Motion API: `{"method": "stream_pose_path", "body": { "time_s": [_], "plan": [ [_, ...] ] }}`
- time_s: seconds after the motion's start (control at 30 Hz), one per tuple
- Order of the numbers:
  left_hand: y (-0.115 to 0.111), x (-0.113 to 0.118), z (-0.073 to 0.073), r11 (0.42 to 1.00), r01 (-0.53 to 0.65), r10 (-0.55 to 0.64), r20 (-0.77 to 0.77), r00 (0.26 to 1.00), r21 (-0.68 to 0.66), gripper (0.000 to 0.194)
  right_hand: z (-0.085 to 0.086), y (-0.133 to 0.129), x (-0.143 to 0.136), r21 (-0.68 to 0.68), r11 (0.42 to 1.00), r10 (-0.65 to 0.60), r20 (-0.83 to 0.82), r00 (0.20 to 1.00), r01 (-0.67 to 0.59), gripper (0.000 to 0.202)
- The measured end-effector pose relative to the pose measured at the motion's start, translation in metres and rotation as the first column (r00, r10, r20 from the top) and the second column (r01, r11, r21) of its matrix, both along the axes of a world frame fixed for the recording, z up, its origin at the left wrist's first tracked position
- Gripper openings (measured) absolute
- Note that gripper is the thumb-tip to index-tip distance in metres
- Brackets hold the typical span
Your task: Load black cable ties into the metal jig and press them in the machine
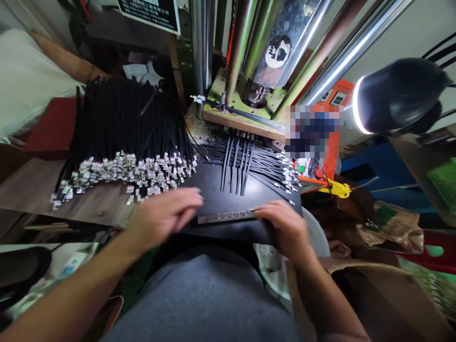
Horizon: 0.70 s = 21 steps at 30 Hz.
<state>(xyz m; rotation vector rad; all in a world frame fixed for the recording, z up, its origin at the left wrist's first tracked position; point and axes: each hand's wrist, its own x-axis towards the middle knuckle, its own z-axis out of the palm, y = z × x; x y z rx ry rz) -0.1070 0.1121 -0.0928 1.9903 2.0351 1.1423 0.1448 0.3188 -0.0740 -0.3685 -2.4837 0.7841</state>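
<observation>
A narrow slotted metal bar [228, 216] lies along the front of the dark worktop [210, 183]. At its right end, the fingers of my right hand [287, 228] are closed; the thumb side is partly hidden. My left hand [167, 213] hovers left of the bar, a little blurred, its fingers bent and apart with nothing visible between them. Several black flat straps [238, 166] run from under the press [245, 118] toward me. Behind them lies a pile of black straps with metal ends [267, 164].
On the left, a big bundle of black straps [124, 123] with white-silver ends [142, 171] covers a wooden surface. A lit lamp [395, 97] hangs at right. Near an orange box [338, 99] are yellow-handled pliers [337, 189]. A white bucket [317, 232] and cardboard box [388, 285] stand low right.
</observation>
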Motion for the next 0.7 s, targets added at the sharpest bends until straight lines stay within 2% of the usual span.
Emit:
{"method": "stream_pose_path", "body": {
  "time_s": [0.07, 0.1, 0.2, 0.33, 0.47, 0.57, 0.63, 0.7],
  "plan": [
    [0.024, 0.021, -0.011, 0.991, 0.129, -0.124, 0.121, 0.985, -0.030, 0.014, -0.020, -0.014, -0.025, -0.154, 0.979, 0.131, -0.050, 0.990, -0.137, 0.014],
    [0.033, 0.031, -0.015, 0.984, 0.166, -0.152, 0.188, 0.970, -0.060, 0.013, -0.027, -0.015, -0.032, -0.217, 0.964, 0.143, -0.059, 0.988, -0.153, 0.010],
    [0.049, 0.048, -0.018, 0.980, 0.124, -0.079, 0.265, 0.961, -0.158, 0.008, -0.033, -0.008, -0.034, -0.286, 0.951, 0.112, -0.018, 0.994, -0.113, 0.005],
    [0.055, 0.052, -0.007, 0.962, 0.074, -0.042, 0.127, 0.991, -0.261, 0.014, -0.026, -0.002, -0.029, -0.201, 0.963, 0.186, 0.012, 0.983, -0.179, 0.009],
    [0.060, 0.062, 0.006, 0.894, 0.032, -0.068, -0.063, 0.996, -0.447, 0.021, -0.023, -0.012, -0.030, 0.019, 0.971, 0.236, 0.040, 0.971, -0.237, 0.021],
    [0.061, 0.066, 0.009, 0.867, 0.041, -0.116, -0.121, 0.986, -0.496, 0.019, -0.024, -0.019, -0.031, 0.167, 0.956, 0.242, 0.027, 0.970, -0.243, 0.024],
    [0.060, 0.057, 0.008, 0.866, 0.100, -0.162, -0.085, 0.983, -0.490, 0.022, -0.026, -0.021, -0.030, 0.165, 0.960, 0.227, 0.003, 0.974, -0.224, 0.024],
    [0.063, 0.034, 0.006, 0.882, 0.108, -0.164, -0.084, 0.983, -0.459, 0.033, -0.030, -0.020, -0.028, 0.127, 0.970, 0.211, -0.020, 0.977, -0.207, 0.023]
  ]
}}
